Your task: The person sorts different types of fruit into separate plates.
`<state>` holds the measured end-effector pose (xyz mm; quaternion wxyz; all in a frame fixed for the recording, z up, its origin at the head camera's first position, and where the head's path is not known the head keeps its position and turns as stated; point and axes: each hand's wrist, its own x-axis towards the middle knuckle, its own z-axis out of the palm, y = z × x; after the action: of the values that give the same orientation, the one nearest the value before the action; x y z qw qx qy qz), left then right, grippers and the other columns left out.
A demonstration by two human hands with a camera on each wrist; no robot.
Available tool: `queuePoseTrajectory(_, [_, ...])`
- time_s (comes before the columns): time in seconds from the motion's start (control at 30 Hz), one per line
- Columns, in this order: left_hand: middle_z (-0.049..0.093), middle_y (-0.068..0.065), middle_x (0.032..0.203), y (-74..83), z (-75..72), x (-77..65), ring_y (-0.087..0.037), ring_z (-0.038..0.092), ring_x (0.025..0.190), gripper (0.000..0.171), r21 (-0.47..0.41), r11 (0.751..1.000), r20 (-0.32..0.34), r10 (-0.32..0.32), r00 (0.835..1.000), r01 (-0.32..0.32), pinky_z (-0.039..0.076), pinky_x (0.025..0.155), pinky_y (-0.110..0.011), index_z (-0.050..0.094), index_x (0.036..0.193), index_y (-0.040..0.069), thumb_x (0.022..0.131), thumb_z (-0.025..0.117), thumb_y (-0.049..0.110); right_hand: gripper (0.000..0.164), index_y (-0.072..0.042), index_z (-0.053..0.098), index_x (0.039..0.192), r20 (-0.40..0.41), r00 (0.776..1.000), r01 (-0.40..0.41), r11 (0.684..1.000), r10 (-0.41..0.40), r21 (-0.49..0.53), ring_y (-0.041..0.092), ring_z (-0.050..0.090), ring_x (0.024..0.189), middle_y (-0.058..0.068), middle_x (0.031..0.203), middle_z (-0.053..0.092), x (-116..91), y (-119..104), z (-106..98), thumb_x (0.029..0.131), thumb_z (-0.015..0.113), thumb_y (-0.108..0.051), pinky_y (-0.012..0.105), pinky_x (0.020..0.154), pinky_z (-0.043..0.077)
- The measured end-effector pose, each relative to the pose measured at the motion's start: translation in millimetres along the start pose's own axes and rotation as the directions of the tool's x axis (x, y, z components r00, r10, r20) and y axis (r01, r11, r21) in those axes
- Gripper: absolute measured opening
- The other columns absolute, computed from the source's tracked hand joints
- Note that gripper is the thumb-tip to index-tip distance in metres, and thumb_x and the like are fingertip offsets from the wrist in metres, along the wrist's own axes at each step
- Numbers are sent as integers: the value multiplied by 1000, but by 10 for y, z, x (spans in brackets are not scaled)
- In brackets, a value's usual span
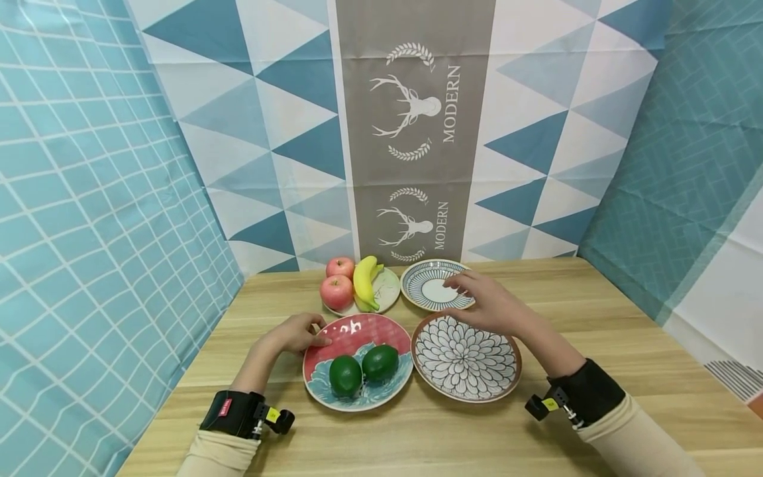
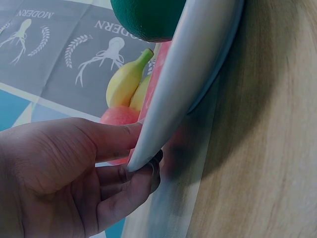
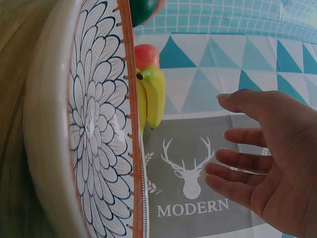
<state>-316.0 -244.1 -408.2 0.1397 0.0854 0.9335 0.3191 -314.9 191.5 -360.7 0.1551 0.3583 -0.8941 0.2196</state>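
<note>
My left hand pinches the left rim of a red and blue plate, thumb on top and fingers curled under the edge, as the left wrist view shows. Two dark green fruits that look like limes or avocados lie on that plate. My right hand hovers above the back edge of a brown-rimmed plate with a flower pattern. Its fingers are spread and slightly bent, holding nothing in the right wrist view. Just beyond that hand is a blue-striped plate.
At the back left, a pale plate bears two pink apples and yellow bananas. All the plates stand close together on a wooden table. A patterned cloth wall rises behind the table's back edge.
</note>
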Motion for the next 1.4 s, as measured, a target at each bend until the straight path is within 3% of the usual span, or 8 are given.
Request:
queuePoseTrajectory(0.33, [65,-10,97,-27,33,-4,-22,64,80,21,-20,1000,-5,-8,1000,8,59,64,-34,67,113,7,99,76,20,48,-9,68,130,18,1000,-22,1000,23,-20,31,68,109,9,125,67,-128,91,-48,90,86,-29,49,92,57])
queuePoseTrajectory(0.53, [64,-11,95,-22,36,-27,-23,63,79,24,-17,1000,-14,14,1000,-14,59,63,-36,67,112,5,98,78,21,44,-8,68,129,43,999,-23,999,24,-22,30,70,104,9,123,68,-207,169,-32,91,85,-25,45,87,59])
queuePoseTrajectory(0.83, [63,-10,93,-4,33,-34,-22,62,77,22,-12,1000,-17,13,1000,-13,58,61,-35,67,111,6,98,77,20,43,-5,68,124,135,985,-105,994,107,-24,31,69,100,12,112,70,-273,238,-21,92,84,-28,41,81,58])
queuePoseTrajectory(1.13, [65,-10,95,12,26,-36,-22,63,80,22,-8,1000,-17,6,1000,-6,59,63,-35,67,111,6,98,77,20,35,-4,70,113,180,974,-133,990,139,-42,20,64,79,6,95,69,-300,291,2,91,85,-27,33,68,53])
queuePoseTrajectory(1.4, [64,-10,95,15,15,-37,-22,63,80,22,-4,1000,-20,2,1000,-2,58,63,-35,67,110,6,98,77,21,30,-7,70,106,185,969,-155,987,162,-52,13,61,75,4,90,68,-298,344,-5,91,85,-29,32,67,51])
